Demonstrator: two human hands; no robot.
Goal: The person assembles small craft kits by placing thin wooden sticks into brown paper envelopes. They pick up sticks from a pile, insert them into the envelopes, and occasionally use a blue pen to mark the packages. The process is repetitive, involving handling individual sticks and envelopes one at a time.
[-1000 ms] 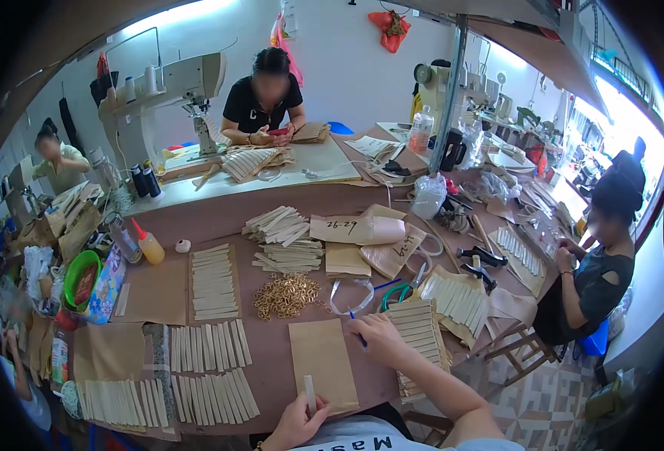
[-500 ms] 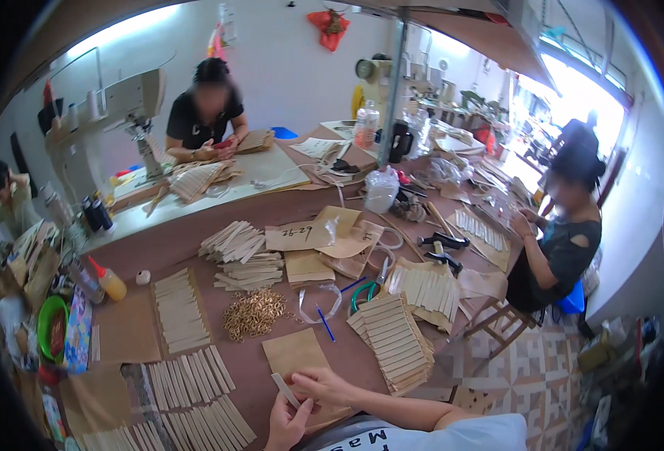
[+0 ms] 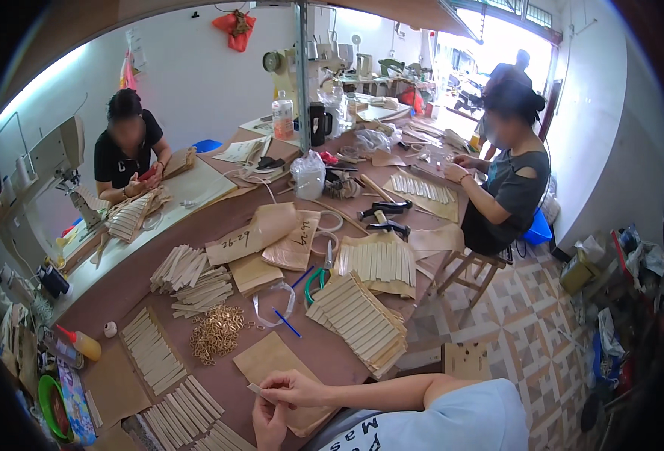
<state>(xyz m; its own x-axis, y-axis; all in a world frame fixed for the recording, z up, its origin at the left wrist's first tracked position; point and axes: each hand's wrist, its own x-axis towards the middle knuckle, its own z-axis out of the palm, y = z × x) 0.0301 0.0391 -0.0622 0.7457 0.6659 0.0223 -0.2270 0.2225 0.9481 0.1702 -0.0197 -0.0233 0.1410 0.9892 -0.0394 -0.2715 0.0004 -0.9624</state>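
My two hands meet at the near edge of the table, above a sheet of brown paper (image 3: 272, 355). A pale narrow strip (image 3: 254, 388) sticks out past my fingers, most of it covered. My right hand (image 3: 296, 388) pinches it from the right. My left hand (image 3: 271, 421) is closed just below, thumb against the right fingers, gripping the strip's hidden part. Left of the paper lies a heap of small gold metal rings (image 3: 217, 334). More pale strips (image 3: 185, 406) lie in rows near my left hand.
Stacked sheets with strips (image 3: 358, 319) sit to the right, beside green-handled scissors (image 3: 317, 284) and a blue pen (image 3: 287, 323). A glue bottle (image 3: 84, 344) stands at left. Two people (image 3: 129, 150) (image 3: 505, 165) work across and at right; a wooden stool (image 3: 471, 270) is on the floor.
The view has swung right, so the table sits further left in the picture. My right fingers now cover most of the strip that showed more fully before.
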